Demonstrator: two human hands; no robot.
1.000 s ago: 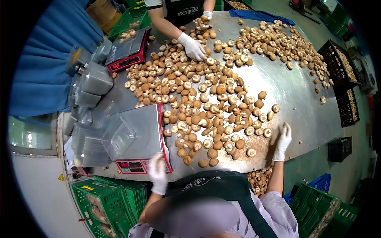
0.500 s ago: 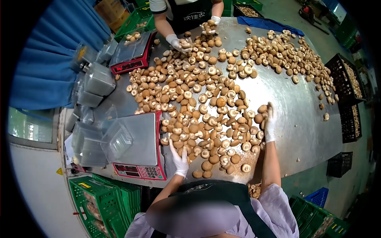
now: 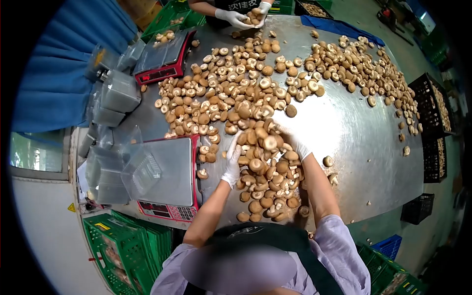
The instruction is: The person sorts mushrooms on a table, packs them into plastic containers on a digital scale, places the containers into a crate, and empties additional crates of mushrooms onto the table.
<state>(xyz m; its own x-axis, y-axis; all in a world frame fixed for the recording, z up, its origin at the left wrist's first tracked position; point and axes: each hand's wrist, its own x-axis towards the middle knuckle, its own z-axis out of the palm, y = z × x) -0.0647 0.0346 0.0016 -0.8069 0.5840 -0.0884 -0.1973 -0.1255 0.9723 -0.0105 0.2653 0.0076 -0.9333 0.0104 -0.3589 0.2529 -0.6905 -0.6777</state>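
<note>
Brown-capped shiitake mushrooms (image 3: 268,164) lie in a dense heap between my two hands on the metal table. My left hand (image 3: 232,160), in a white glove, borders the heap on the left, its fingers stretched along the mushrooms. On the far right side, my right hand (image 3: 295,139), also gloved, reaches around the mushrooms with extended fingers, partly washed out by glare. Both hands touch the heap from outside; neither is closed around a single mushroom. Some mushrooms between them are blurred.
A red scale (image 3: 169,172) carries clear plastic boxes on my left; a second scale (image 3: 162,61) stands beyond. Across the table (image 3: 373,167), a co-worker's gloved hands (image 3: 246,18) hold mushrooms. More mushrooms (image 3: 359,69) lie far right. Green crates (image 3: 118,250) stand below left, black crates (image 3: 430,105) right.
My hands have moved forward and closer together, bunching the spread mushrooms into a heap between them. The co-worker's hands have drawn back and come together around several mushrooms.
</note>
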